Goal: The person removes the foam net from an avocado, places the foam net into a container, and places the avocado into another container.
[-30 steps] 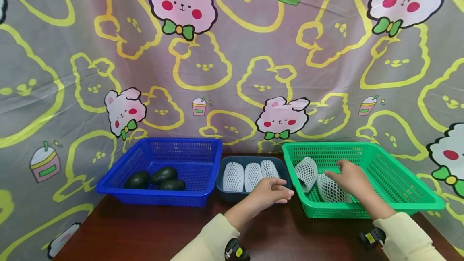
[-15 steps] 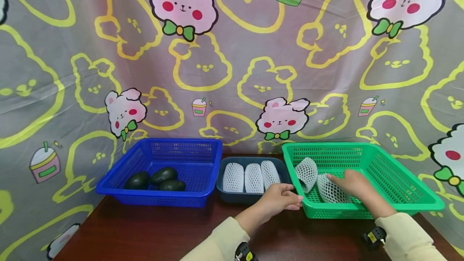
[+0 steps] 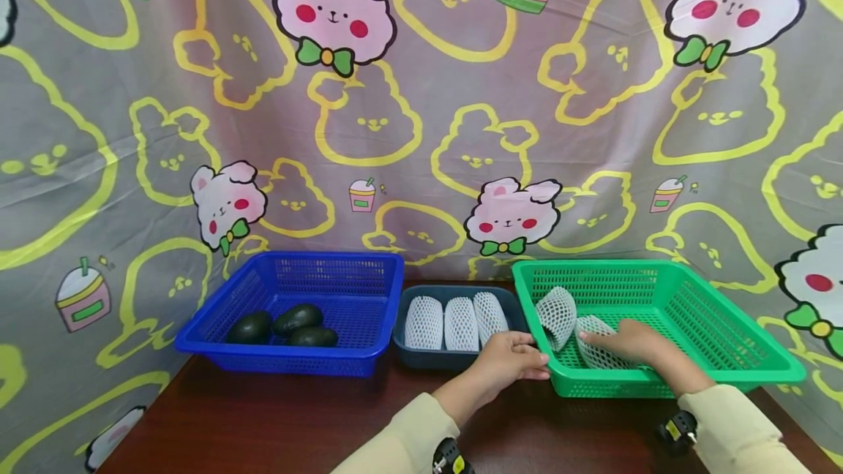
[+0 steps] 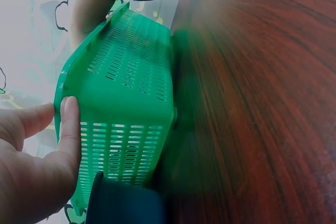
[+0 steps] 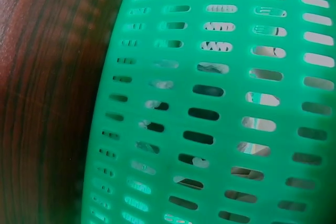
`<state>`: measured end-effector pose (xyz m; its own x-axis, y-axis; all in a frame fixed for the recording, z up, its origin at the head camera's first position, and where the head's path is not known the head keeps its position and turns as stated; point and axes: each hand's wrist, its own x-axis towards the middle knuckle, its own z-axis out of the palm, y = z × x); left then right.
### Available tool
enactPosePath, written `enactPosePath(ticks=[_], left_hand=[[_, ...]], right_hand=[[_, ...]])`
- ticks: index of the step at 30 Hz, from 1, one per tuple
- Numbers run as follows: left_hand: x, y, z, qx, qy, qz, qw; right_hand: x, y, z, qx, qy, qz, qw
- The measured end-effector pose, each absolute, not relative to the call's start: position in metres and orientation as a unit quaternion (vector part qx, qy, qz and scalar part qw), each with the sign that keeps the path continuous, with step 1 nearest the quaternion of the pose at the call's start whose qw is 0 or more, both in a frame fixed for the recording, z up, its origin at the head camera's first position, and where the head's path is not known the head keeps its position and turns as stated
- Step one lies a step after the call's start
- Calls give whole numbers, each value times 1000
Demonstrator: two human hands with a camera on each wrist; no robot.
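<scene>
In the head view, my right hand [image 3: 635, 342] reaches into the green basket [image 3: 718, 375] and grips a foam-netted avocado [image 3: 596, 346]. Its thumb lies over the white net; the other fingers are hidden behind. A second netted avocado [image 3: 557, 317] leans by the basket's left wall, dark at its lower end. My left hand [image 3: 510, 360] holds the basket's front left corner, and the left wrist view shows thumb and finger pinching the rim [image 4: 63, 77]. The right wrist view is filled by the slotted basket wall [image 5: 210, 98], with the hand showing only in bits through the slots.
A dark blue tray [image 3: 428, 360] with several white foam nets [image 3: 424, 322] stands between the baskets. At the left, a blue basket [image 3: 356, 360] contains 3 bare avocados [image 3: 298, 319]. Brown tabletop [image 3: 263, 415] lies in front, and a patterned cloth [image 3: 421, 93] hangs close behind.
My left hand has moved right from in front of the tray to the green basket's rim. My right hand has lowered and closed on the netted avocado.
</scene>
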<state>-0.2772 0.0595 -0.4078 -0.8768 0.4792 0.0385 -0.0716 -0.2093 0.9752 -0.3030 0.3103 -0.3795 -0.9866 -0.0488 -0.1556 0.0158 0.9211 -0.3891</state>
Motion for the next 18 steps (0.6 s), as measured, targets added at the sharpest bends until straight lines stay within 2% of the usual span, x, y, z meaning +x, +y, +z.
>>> enactPosePath(ticks=[6,18], left_hand=[[-277,60,-406,167,608,755,179],[-277,59,-404,168,612,750,189]], right_hand=[[-302,308,-381,-26,977,-186,100],[-302,308,-384,-51,978,-179,91]])
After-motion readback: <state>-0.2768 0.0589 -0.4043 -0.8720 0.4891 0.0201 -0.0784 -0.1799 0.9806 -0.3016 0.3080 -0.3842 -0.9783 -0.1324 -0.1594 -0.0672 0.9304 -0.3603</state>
